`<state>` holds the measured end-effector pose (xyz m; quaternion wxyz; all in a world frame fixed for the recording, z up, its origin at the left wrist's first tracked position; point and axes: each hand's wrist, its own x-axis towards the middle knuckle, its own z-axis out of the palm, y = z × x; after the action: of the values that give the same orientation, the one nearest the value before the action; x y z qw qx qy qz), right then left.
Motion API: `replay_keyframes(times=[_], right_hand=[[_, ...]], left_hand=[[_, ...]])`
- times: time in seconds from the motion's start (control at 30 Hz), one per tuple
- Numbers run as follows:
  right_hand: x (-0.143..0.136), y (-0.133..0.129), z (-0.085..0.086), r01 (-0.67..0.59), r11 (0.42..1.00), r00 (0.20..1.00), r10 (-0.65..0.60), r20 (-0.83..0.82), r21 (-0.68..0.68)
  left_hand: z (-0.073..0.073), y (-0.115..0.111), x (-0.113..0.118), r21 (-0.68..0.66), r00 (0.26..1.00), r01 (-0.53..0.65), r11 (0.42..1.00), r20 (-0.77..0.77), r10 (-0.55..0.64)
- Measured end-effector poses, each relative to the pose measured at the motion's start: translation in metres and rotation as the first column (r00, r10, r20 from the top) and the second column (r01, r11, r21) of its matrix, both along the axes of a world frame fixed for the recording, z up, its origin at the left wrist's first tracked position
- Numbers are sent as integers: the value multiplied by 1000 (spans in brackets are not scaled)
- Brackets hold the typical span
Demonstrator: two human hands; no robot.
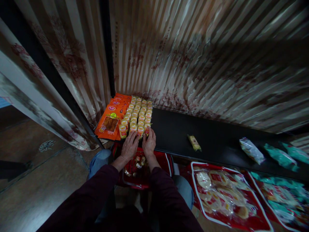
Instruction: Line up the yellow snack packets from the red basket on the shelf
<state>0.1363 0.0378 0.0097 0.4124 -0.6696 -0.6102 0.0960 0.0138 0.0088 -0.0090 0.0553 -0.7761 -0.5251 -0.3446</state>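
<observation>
Rows of small yellow wrapped snack packs [141, 117] stand close together on a black shelf. At their front edge, my left hand [130, 145] is closed, its fingertips on packs of the front row. Just beside it my right hand [149, 141] has thumb and fingers about the front pack [146, 130] at the right end. The fingers partly hide the packs they touch. Flat orange snack bags [112, 112] overlap one another to the left of the rows. Below my hands, a red basket [165, 166] holds several loose gold-wrapped pieces [138, 162].
A single yellow packet [194, 142] lies farther right on the black shelf [173, 129]. A silvery packet [251, 150] and green packets [281, 156] follow. Red baskets [199, 206] of packaged food stand below. Behind hangs a striped curtain [183, 64], with a dark post [107, 48] at the corner.
</observation>
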Motion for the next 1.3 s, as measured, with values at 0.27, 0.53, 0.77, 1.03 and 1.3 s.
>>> replay_keyframes(times=[0.27,0.53,0.77,1.03,1.3], right_hand=[[1,-4,1,3,1000,1000,-3,5,-5],[4,-7,-2,-12,1000,1000,12,20,17],[5,-10,-4,-17,1000,1000,17,18,18],[5,-17,0,3,1000,1000,-3,4,26],[1,-61,-2,-21,994,1000,23,-17,111]], left_hand=[[0,-3,-2,13,1000,27,1000,-2,-27],[-2,-8,-5,31,999,42,999,15,-43],[-3,-12,-10,75,999,38,996,9,-39],[-2,-19,-12,31,997,71,997,24,-72],[-14,-57,-11,-88,974,228,970,22,-227]])
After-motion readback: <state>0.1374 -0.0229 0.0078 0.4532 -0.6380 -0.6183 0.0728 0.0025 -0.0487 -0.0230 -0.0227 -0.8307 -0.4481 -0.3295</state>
